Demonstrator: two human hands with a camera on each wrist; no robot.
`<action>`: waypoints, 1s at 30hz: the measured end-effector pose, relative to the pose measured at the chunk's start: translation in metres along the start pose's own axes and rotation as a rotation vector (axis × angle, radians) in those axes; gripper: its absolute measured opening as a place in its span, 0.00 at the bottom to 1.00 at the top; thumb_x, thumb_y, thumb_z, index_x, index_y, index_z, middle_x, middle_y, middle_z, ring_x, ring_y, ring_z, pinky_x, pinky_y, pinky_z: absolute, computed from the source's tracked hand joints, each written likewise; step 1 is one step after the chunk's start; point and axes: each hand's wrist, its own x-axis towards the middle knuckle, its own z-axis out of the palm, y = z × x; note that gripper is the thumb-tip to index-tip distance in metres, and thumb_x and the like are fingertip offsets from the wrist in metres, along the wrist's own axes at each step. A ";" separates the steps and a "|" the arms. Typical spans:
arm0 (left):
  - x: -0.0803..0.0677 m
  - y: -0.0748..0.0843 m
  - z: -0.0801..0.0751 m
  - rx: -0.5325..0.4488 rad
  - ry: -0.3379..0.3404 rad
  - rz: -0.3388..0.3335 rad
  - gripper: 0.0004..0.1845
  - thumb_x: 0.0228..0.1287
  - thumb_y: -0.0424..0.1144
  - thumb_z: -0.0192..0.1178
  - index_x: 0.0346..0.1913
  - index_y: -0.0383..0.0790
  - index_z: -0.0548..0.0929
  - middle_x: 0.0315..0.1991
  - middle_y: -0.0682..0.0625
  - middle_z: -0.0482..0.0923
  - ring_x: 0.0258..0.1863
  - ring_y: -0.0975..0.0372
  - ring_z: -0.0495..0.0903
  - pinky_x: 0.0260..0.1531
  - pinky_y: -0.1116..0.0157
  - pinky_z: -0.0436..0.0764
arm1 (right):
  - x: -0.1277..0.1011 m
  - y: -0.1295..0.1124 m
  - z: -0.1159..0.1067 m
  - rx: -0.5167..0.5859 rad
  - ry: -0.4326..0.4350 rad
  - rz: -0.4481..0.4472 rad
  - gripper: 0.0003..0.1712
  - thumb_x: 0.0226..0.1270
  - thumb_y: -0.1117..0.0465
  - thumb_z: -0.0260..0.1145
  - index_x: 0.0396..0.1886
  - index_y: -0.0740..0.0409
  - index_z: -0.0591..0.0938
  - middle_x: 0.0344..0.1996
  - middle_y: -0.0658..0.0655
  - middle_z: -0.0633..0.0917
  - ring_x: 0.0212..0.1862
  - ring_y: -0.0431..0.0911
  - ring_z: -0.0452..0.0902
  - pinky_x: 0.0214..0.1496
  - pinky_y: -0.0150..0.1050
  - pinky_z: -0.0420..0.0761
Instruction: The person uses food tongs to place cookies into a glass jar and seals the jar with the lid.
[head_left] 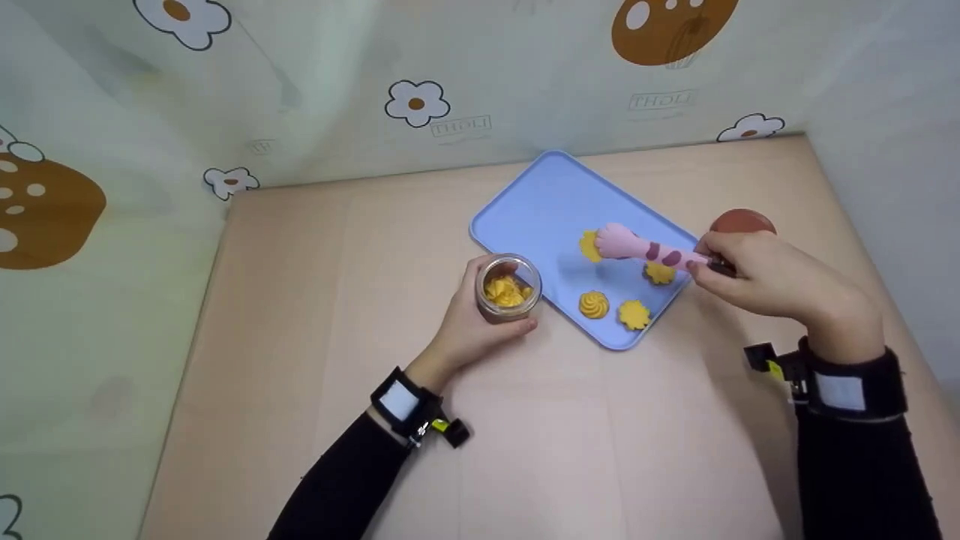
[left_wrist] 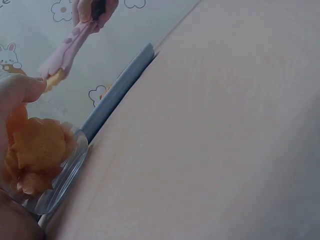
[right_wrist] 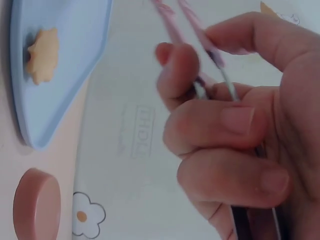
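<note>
Over on the left, the left hand [head_left: 466,328] was wrapped around the small glass jar [head_left: 508,288], fingers curled on its side, thumb up near the rim. The jar stood upright on the tan table [head_left: 315,315], just beside the near edge of the blue tray [head_left: 540,202], and it was already well filled with yellow swirl cookies [head_left: 505,291]; the left wrist view showed them heaped right up toward the mouth [left_wrist: 37,150]. That hold looked sound to me: keep the jar planted, do not tilt it, and keep the thumb clear of the opening.

Moving across to the tray, the pink paw-shaped tongs [head_left: 637,247] reached over it, tips down at one cookie [head_left: 590,245] near the middle. From the left wrist view [left_wrist: 67,50] the tips seemed to have that cookie between them, though how firmly I could not tell. Three more cookies lay apart on the tray: one swirl [head_left: 593,304], one flower shape [head_left: 634,314], and one half hidden under the tongs' handle [head_left: 659,273].

On the right, the right hand [head_left: 772,281] was pinching the tongs' two arms together at the back end, thumb on one, fingers on the other [right_wrist: 200,120]. A gentle, even squeeze was the thing here, I reckon: too hard could crack the cookie, too slack and it could drop on the way to the jar. A brown round lid [head_left: 742,223] lay on the table behind that hand, beside the tray.
</note>
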 end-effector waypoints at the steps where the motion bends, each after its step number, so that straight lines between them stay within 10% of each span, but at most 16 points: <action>1: 0.000 0.000 0.000 -0.001 0.001 0.001 0.51 0.51 0.41 0.88 0.75 0.49 0.68 0.70 0.55 0.76 0.73 0.60 0.73 0.77 0.54 0.68 | 0.001 -0.003 0.000 0.000 0.012 -0.011 0.06 0.76 0.61 0.67 0.42 0.61 0.83 0.24 0.47 0.75 0.26 0.40 0.69 0.29 0.35 0.70; 18: -0.001 -0.001 0.000 0.005 -0.001 -0.011 0.52 0.52 0.42 0.88 0.77 0.48 0.66 0.72 0.53 0.75 0.72 0.59 0.74 0.76 0.52 0.70 | 0.018 -0.069 0.042 -0.121 0.359 -0.316 0.11 0.72 0.57 0.67 0.45 0.62 0.83 0.28 0.52 0.81 0.24 0.41 0.68 0.24 0.35 0.71; 30: -0.001 0.002 -0.002 0.028 -0.010 -0.006 0.52 0.53 0.43 0.87 0.76 0.48 0.65 0.70 0.54 0.76 0.71 0.60 0.75 0.76 0.52 0.69 | 0.024 -0.081 0.055 -0.187 0.344 -0.358 0.13 0.71 0.57 0.73 0.45 0.63 0.83 0.28 0.53 0.84 0.24 0.42 0.71 0.22 0.33 0.69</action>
